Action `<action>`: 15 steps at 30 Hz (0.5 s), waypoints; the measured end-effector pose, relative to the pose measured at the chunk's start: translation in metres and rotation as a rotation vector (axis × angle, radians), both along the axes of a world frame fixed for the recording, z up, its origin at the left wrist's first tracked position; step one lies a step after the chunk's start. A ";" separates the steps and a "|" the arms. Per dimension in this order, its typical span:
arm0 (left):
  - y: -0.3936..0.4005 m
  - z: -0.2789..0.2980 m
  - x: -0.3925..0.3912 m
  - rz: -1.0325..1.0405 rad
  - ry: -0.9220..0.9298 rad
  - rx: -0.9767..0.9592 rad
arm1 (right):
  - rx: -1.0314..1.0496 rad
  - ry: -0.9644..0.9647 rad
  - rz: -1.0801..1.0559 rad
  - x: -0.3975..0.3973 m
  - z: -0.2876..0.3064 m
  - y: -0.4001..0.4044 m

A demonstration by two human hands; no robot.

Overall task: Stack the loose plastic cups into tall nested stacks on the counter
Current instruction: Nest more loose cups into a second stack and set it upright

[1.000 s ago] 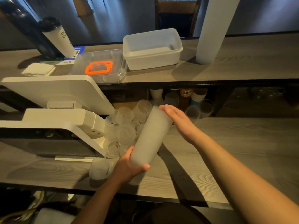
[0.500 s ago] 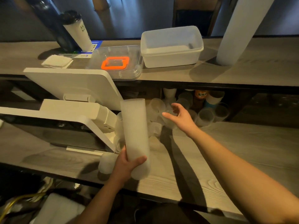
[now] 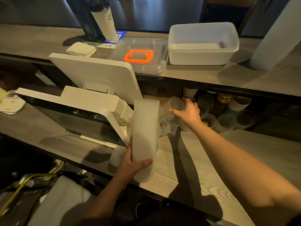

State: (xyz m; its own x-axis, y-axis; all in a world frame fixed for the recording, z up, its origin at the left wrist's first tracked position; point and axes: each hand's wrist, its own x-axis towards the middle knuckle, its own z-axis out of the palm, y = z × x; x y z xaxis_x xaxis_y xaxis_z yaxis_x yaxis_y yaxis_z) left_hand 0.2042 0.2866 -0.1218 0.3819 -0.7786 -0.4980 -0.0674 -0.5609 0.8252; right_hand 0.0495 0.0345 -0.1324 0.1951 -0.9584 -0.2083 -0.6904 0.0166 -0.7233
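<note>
My left hand (image 3: 132, 163) grips the base of a tall nested stack of frosted plastic cups (image 3: 145, 131), held nearly upright over the lower counter (image 3: 187, 160). Several loose cups (image 3: 167, 123) lie in a heap just behind the stack. My right hand (image 3: 189, 111) reaches over that heap, its fingers on a loose clear cup (image 3: 175, 103) lying on top; how far they curl round it is hidden. One more loose cup (image 3: 116, 156) lies left of my left hand. A second tall stack (image 3: 275, 35) stands on the upper shelf at the far right.
A white point-of-sale terminal (image 3: 97, 88) stands at the left, close to the held stack. On the upper shelf (image 3: 203, 74) sit a white tub (image 3: 203, 44), a clear lid with an orange handle (image 3: 139, 56) and a tumbler (image 3: 104, 22). More cups (image 3: 226, 121) fill the recess beneath.
My left hand has tipped the stack from a slant to nearly upright. My right hand has left the stack's top and reached to the loose cups behind it.
</note>
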 end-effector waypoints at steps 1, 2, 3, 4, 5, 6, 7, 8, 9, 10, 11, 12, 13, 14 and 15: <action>0.001 0.000 0.000 0.007 -0.005 0.003 | -0.001 -0.029 -0.010 -0.001 -0.001 0.000; 0.001 -0.001 0.000 0.016 -0.015 0.008 | 0.004 -0.071 -0.025 -0.002 -0.002 0.000; 0.001 -0.001 0.000 0.019 -0.024 0.013 | 0.012 -0.125 -0.044 -0.004 -0.002 0.001; 0.001 0.000 0.000 0.019 -0.028 0.017 | 0.017 -0.184 -0.062 -0.007 -0.001 0.002; 0.002 0.000 -0.001 0.015 -0.028 0.017 | 0.023 -0.242 -0.080 -0.010 0.000 0.003; 0.002 0.000 -0.002 0.012 -0.029 0.016 | 0.032 -0.300 -0.100 -0.014 0.001 0.004; 0.002 0.001 -0.003 0.008 -0.031 0.014 | 0.041 -0.358 -0.124 -0.018 0.003 0.006; 0.001 0.000 -0.003 0.003 -0.035 0.015 | 0.044 -0.412 -0.145 -0.022 0.005 0.009; 0.000 0.000 -0.003 -0.009 -0.037 0.012 | 0.046 -0.459 -0.163 -0.027 0.007 0.011; -0.001 0.000 -0.003 -0.021 -0.041 0.012 | 0.050 -0.502 -0.179 -0.032 0.010 0.013; -0.002 0.000 -0.004 -0.032 -0.054 0.009 | 0.056 -0.550 -0.195 -0.037 0.014 0.016; -0.004 0.000 -0.004 -0.043 -0.070 0.009 | 0.062 -0.598 -0.211 -0.042 0.019 0.019; -0.005 0.000 -0.005 -0.055 -0.085 0.012 | 0.072 -0.645 -0.228 -0.046 0.023 0.022; -0.007 0.000 -0.006 -0.072 -0.106 0.016 | 0.083 -0.690 -0.241 -0.051 0.028 0.025; -0.009 0.000 -0.007 -0.094 -0.128 0.014 | 0.092 -0.731 -0.247 -0.056 0.031 0.028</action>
